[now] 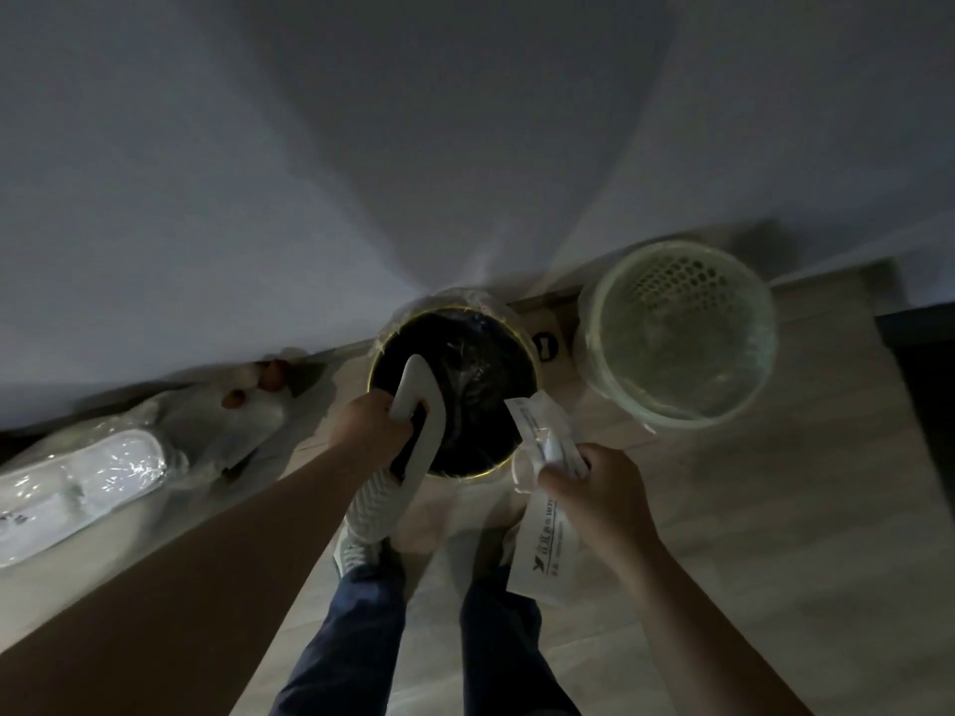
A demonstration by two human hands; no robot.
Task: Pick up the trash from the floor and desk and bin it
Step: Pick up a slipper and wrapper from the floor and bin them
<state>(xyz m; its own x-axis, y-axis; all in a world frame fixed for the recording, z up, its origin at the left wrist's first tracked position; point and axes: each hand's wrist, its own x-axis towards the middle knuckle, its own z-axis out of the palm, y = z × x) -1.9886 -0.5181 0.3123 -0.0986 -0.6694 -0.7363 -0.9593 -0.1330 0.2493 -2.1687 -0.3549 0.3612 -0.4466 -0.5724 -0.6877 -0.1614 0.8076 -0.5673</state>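
trash, a white piece [413, 405] and a printed wrapper [542, 550], is held at the black bin [491, 369]. the piece is gripped by the left hand [372, 431] over the opening; the wrapper is pinched by the right hand [594, 488], mostly outside the rim, so if released here it could be dropped on the floor.

The bin [379, 354] stands on the floor [775, 483] against the wall [465, 147], straight ahead of the person's feet [356, 552]. A basket [672, 281] stands just right of it, with a small object [545, 346] between them. A wrapped bundle [82, 483] lies along the wall to the left. The left hand [372, 431] holds a flat piece [413, 400] over the bin's near-left rim. The right hand [604, 488] holds what seems to be a packet [542, 540] at the near-right rim.
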